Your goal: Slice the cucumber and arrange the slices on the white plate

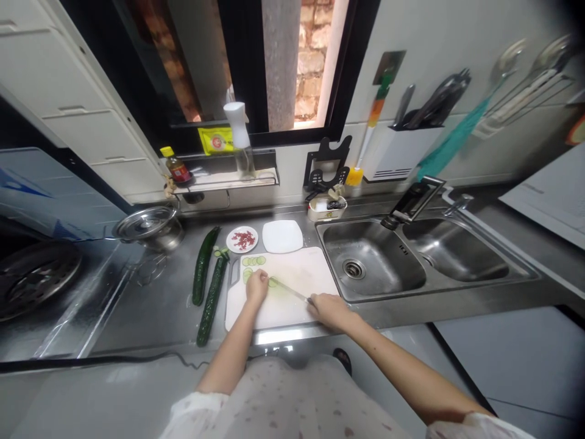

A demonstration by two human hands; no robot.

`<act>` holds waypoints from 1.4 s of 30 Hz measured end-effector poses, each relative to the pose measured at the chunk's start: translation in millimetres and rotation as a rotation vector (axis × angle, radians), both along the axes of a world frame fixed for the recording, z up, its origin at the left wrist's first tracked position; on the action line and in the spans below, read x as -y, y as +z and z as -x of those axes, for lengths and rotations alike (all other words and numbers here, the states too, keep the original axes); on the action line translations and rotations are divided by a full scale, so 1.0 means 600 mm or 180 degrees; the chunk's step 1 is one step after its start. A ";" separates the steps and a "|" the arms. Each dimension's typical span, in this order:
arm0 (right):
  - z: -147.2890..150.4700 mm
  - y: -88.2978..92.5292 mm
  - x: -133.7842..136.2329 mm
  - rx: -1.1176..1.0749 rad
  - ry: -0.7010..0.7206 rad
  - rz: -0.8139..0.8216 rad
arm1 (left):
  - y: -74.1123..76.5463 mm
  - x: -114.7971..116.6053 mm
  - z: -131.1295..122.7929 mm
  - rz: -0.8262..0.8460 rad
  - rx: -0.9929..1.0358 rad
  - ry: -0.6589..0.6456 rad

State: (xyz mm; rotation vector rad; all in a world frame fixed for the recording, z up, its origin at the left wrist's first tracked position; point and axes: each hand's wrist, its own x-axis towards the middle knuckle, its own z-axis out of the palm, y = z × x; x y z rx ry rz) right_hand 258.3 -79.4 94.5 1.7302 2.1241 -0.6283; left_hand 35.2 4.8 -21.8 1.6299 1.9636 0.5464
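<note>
My right hand point(328, 310) is wrapped round the handle of a knife point(292, 291), whose blade reaches left across the white cutting board point(315, 271). Near the blade's tip lies a pale green cucumber slice point(273, 282). My left hand point(257, 285) is closed, fingers bent together, just left of that tip; what they pinch is hidden. A short row of cucumber slices point(254, 261) lies at the board's upper left, with more slices partly behind my left hand. Left of the board are two dark green cucumbers, a whole one point(204, 266) and a cut one point(212, 302).
Behind the board stand a small plate of chopped red pieces point(243, 239) and a white square plate point(282, 236). A double steel sink point(372, 256) adjoins the board on the right. A lidded pot point(153, 227) and a stove point(36, 274) are at left.
</note>
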 end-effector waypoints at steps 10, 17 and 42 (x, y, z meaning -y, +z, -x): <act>-0.038 -0.011 0.013 -0.0371 -0.0183 -0.0093 | 0.006 0.006 -0.005 -0.0071 -0.0006 0.0093; -0.019 -0.011 0.011 -0.0335 -0.0591 -0.0241 | -0.001 0.038 -0.016 -0.0446 0.0002 -0.0122; -0.023 -0.036 0.028 -0.0208 -0.0845 -0.0242 | 0.028 0.064 0.070 -0.0300 0.0458 0.0951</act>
